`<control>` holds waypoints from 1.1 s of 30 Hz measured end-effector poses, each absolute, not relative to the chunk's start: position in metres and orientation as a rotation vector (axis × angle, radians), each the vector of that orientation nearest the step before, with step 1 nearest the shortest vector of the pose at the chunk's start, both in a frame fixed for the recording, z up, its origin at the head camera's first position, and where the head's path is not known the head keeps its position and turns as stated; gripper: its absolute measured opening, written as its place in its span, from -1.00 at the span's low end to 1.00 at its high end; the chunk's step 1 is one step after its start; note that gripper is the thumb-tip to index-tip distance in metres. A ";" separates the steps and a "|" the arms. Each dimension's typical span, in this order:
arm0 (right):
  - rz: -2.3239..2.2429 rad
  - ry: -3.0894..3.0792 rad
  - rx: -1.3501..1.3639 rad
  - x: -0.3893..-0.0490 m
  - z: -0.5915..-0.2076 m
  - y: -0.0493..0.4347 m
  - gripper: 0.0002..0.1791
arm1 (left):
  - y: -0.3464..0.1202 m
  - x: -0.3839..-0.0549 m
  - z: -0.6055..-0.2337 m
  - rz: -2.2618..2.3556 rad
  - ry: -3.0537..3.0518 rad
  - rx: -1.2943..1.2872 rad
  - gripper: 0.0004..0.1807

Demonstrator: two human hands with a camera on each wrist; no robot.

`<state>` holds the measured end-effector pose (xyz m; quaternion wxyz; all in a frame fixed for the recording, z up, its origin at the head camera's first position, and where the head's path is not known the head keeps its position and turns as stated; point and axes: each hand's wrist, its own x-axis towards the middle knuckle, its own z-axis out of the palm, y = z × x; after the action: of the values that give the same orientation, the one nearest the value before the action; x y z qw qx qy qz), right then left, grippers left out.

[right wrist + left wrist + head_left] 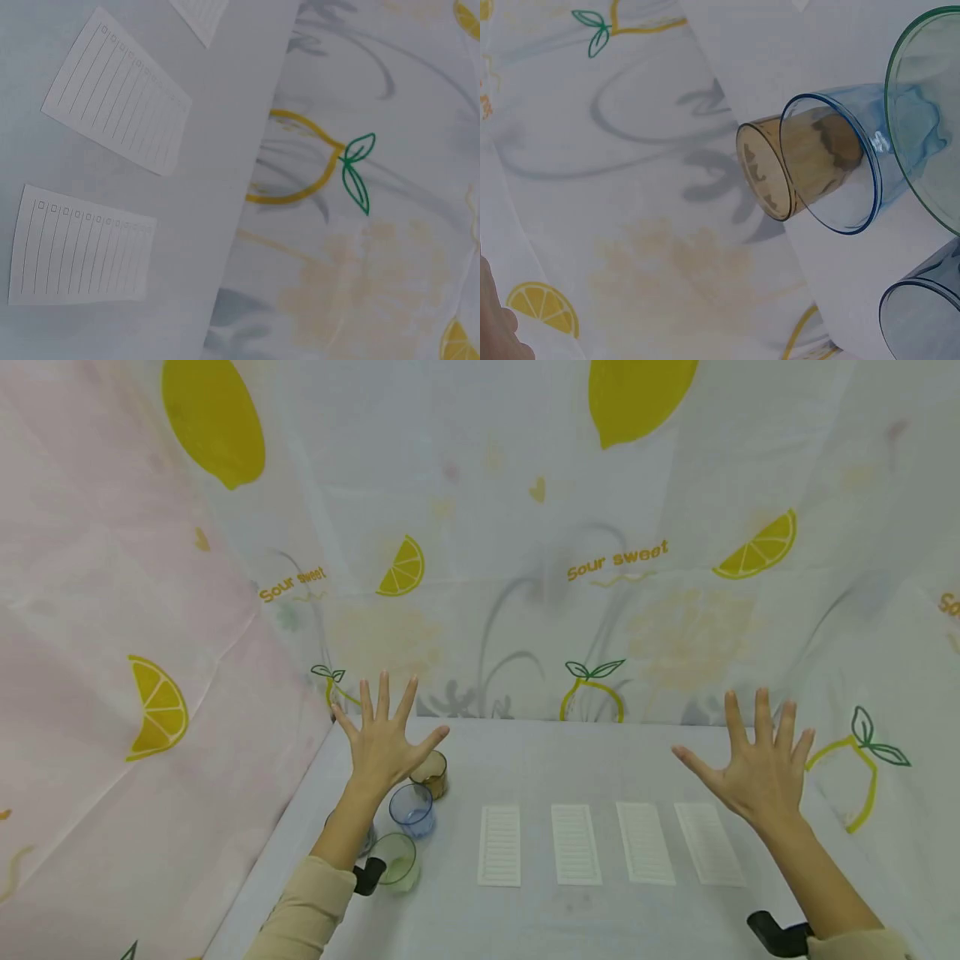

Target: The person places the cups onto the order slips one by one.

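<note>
Four glasses stand mouth up on the left side of the table (450, 920). The leftmost, a grey glass (919, 319), is mostly hidden behind the left forearm in the head view. Raised near the group is the left hand (382, 752), spread wide, its fingers straight and apart, with hold of nothing. Then come a green glass (397, 862) at the near end, a blue glass (412, 812) beyond it, and an amber glass (435, 781) farthest off, partly behind the left thumb; I cannot tell whether the glasses touch.

To the right, apart from them, four white cards lie flat in a row with gaps between: first card (499, 846), second card (576, 844), third card (645, 843), fourth card (709, 843). Close up, two show ruled lines and small boxes, with no tick that I can make out.

At the far right, the right hand (763, 772) is spread just as wide and holds nothing.

My judgement is that work looks not yet begun, though a finished state cannot be ruled out: no glass is on a card, no card is lifted, and any handling of either set seems left to do
</note>
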<state>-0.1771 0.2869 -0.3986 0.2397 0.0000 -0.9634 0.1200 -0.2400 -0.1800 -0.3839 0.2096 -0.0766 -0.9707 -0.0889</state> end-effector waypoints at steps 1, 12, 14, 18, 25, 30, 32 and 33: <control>0.329 -2.644 -0.003 -0.177 -0.399 0.286 0.15 | -0.180 -0.240 -0.384 -0.247 -2.702 -0.213 -0.02; 0.596 -2.619 0.156 -0.174 -0.409 0.295 0.04 | -0.183 -0.239 -0.388 -0.275 -2.719 -0.215 -0.03; 0.717 -2.594 0.203 -0.174 -0.414 0.299 -0.01 | -0.183 -0.239 -0.390 -0.290 -2.718 -0.219 -0.03; 0.855 -2.529 0.258 -0.173 -0.422 0.308 -0.06 | -0.182 -0.238 -0.391 -0.319 -2.717 -0.221 -0.04; 0.955 -2.582 0.190 -0.164 -0.432 0.317 -0.09 | -0.183 -0.233 -0.394 -0.392 -2.758 -0.201 -0.05; 1.003 -2.591 0.147 -0.158 -0.441 0.325 -0.16 | -0.187 -0.223 -0.397 -0.481 -2.799 -0.212 -0.07; 1.004 -2.621 0.126 -0.157 -0.447 0.329 -0.19 | -0.192 -0.216 -0.398 -0.535 -2.802 -0.217 -0.08; 1.003 -2.639 0.113 -0.156 -0.451 0.331 -0.21 | -0.194 -0.212 -0.399 -0.570 -2.798 -0.215 -0.10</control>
<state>-0.1560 0.3309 -0.4511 0.1577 0.0395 -0.9224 0.3505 -0.2123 -0.1944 -0.3991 0.1387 -0.0744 -0.9676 -0.1973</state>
